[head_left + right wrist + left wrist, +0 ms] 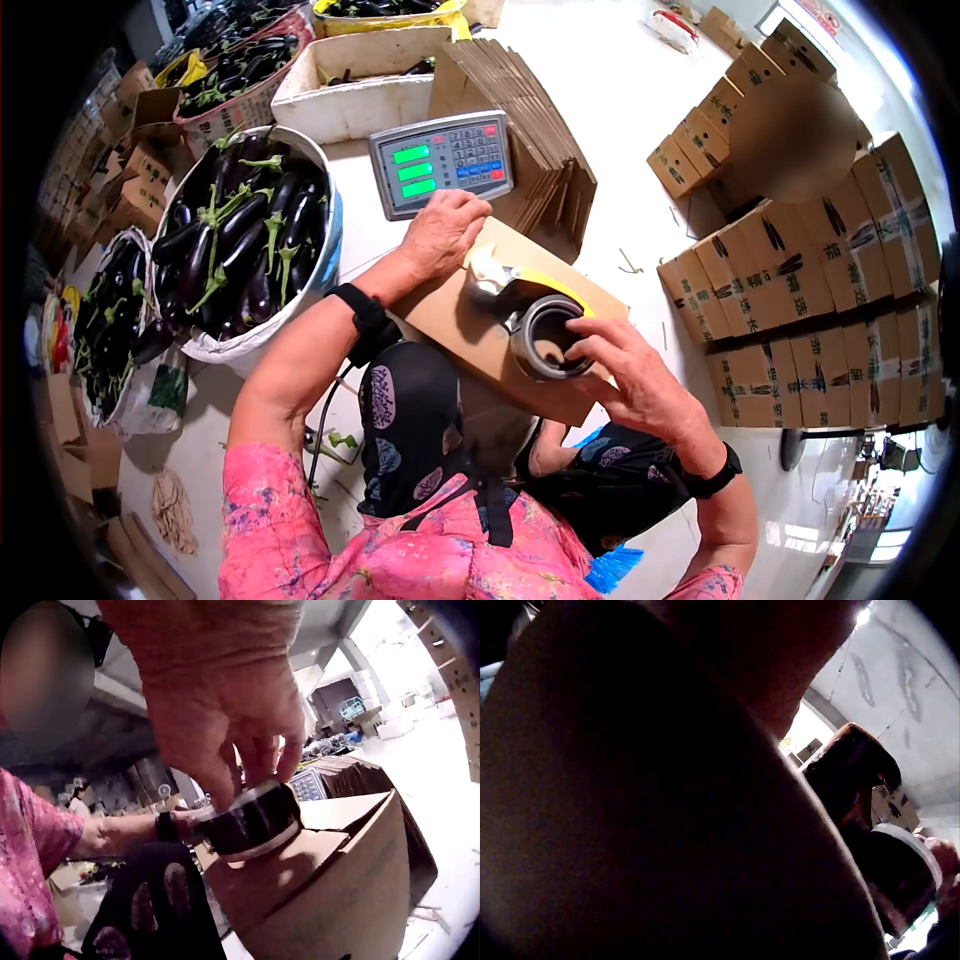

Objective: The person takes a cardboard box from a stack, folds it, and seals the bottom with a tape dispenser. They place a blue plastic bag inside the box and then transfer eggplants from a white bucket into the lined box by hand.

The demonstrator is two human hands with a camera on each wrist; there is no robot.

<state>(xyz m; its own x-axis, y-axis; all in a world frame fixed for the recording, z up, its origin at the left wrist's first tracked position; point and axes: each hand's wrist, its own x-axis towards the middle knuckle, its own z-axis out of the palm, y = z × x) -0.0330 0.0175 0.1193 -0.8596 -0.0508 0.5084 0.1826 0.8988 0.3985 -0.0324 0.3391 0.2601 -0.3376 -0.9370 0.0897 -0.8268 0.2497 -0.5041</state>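
Observation:
A closed brown cardboard box [450, 310] sits between the person's knees. On its top lies a tape dispenser with a yellow strip [555, 285] and a dark roll of tape [538, 362]. The right hand [632, 380] grips the roll at its rim, thumb and fingers bent over it; the right wrist view shows this hand [225, 720] from above the roll [255, 825]. At the box's far left edge the left hand [440, 240] holds on with bent fingers, their tips hidden. The left wrist view is mostly dark, filled by the forearm.
A scale display [440, 160] with green readouts stands just beyond the box, beside flattened cartons [520, 120]. Left is a tub of eggplants [325, 225] and a sack of more [150, 400]. Taped cartons [800, 260] are stacked on the right; a white foam crate [330, 110] stands behind.

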